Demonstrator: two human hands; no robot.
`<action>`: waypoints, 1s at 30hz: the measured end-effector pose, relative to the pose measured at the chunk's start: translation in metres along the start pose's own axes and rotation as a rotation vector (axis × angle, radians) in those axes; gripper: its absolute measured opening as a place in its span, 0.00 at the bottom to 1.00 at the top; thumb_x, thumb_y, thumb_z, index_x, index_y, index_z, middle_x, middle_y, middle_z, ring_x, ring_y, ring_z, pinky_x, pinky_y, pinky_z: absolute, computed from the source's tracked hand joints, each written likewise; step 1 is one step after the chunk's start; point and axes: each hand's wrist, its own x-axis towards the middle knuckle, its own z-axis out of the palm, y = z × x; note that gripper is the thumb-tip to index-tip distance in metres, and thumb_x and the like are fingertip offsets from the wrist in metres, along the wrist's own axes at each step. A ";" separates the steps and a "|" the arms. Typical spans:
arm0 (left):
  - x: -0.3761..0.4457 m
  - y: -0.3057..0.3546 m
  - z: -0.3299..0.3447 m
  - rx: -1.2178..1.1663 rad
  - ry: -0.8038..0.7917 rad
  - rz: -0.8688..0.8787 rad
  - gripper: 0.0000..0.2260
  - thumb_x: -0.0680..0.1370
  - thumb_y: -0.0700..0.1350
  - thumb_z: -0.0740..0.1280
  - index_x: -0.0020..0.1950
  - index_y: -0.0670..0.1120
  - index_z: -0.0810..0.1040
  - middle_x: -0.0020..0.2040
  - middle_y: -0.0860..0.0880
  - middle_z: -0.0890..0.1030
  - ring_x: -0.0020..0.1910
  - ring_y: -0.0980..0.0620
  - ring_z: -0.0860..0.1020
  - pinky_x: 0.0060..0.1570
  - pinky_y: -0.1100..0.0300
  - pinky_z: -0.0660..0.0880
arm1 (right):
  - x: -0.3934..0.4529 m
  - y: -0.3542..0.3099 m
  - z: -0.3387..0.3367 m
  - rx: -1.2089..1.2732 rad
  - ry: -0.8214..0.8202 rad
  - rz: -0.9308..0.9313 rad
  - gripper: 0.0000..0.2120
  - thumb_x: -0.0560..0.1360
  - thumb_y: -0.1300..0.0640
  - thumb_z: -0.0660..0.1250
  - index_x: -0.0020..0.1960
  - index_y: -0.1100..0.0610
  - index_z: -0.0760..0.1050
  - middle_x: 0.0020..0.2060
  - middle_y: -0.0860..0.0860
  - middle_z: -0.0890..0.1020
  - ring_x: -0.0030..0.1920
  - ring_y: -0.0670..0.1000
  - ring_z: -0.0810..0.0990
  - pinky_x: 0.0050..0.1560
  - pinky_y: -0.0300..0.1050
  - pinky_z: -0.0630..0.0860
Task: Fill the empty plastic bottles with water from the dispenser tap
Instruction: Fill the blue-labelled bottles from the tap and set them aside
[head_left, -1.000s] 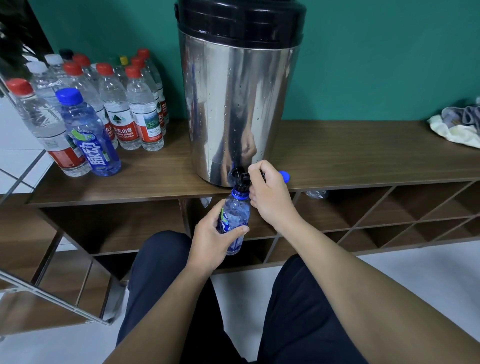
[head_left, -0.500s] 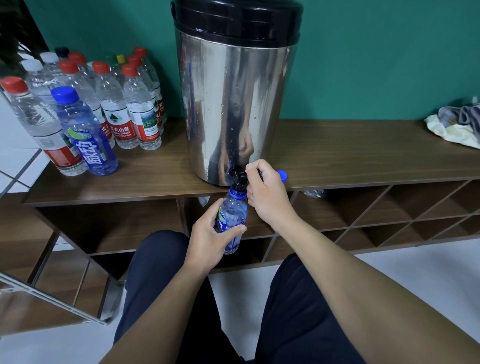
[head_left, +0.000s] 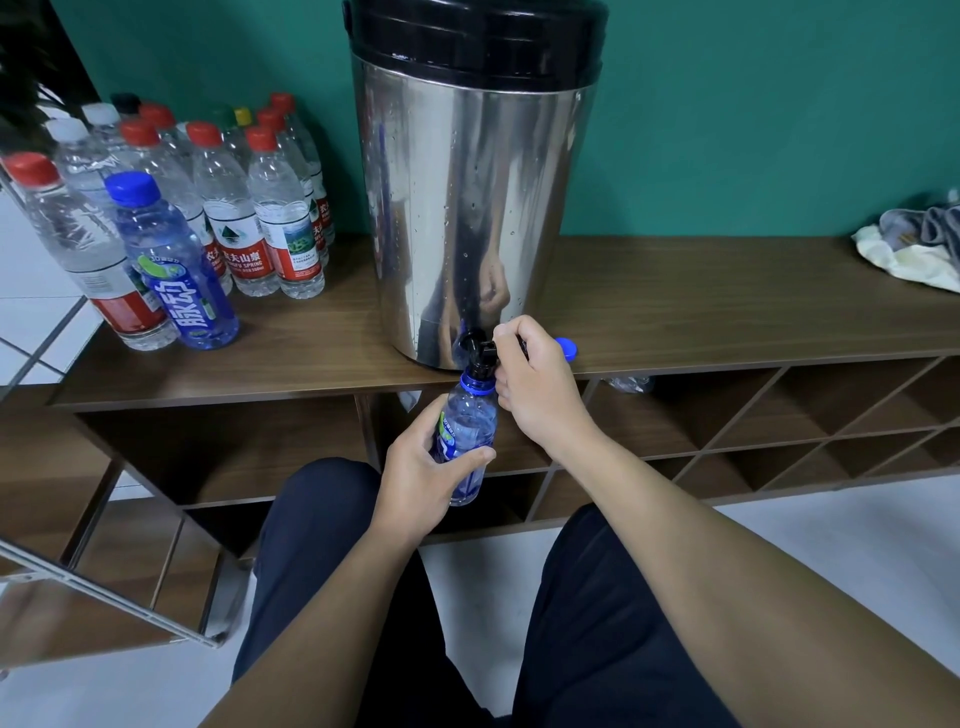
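A steel water dispenser (head_left: 467, 208) with a black lid stands on the wooden shelf top (head_left: 701, 301). Its black tap (head_left: 480, 353) juts over the front edge. My left hand (head_left: 421, 467) grips a small blue uncapped bottle (head_left: 470, 421), holding its mouth right under the tap. My right hand (head_left: 535, 384) is curled around the tap lever. A blue cap (head_left: 567, 348) lies on the shelf just behind my right hand.
Several capped bottles (head_left: 228, 208) with red, white and blue caps crowd the shelf's left end; a blue-labelled one (head_left: 176, 275) stands in front. Crumpled cloths (head_left: 914, 249) lie at the far right. Open cubbyholes (head_left: 779, 415) run below. My knees are under the hands.
Both hands, the bottle and the tap hold the same positions; only the camera has shifted slightly.
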 end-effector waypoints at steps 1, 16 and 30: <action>0.000 -0.001 0.000 0.000 0.000 -0.001 0.28 0.76 0.36 0.83 0.72 0.54 0.81 0.66 0.50 0.88 0.67 0.47 0.85 0.74 0.38 0.78 | 0.000 0.000 0.000 0.001 0.001 0.001 0.16 0.88 0.45 0.61 0.42 0.45 0.69 0.28 0.42 0.69 0.30 0.46 0.67 0.35 0.47 0.64; -0.002 0.004 0.001 -0.031 0.004 0.004 0.28 0.76 0.34 0.83 0.69 0.58 0.82 0.64 0.51 0.88 0.67 0.48 0.85 0.74 0.40 0.79 | 0.000 0.000 0.000 -0.002 0.001 0.014 0.15 0.88 0.45 0.61 0.42 0.46 0.69 0.29 0.42 0.69 0.30 0.47 0.67 0.35 0.48 0.64; -0.001 0.002 0.000 -0.013 -0.002 0.004 0.27 0.76 0.35 0.82 0.71 0.53 0.82 0.64 0.51 0.88 0.67 0.48 0.86 0.74 0.43 0.79 | -0.001 0.000 0.001 0.014 0.005 0.024 0.16 0.88 0.46 0.62 0.43 0.49 0.68 0.29 0.43 0.68 0.31 0.49 0.66 0.34 0.49 0.64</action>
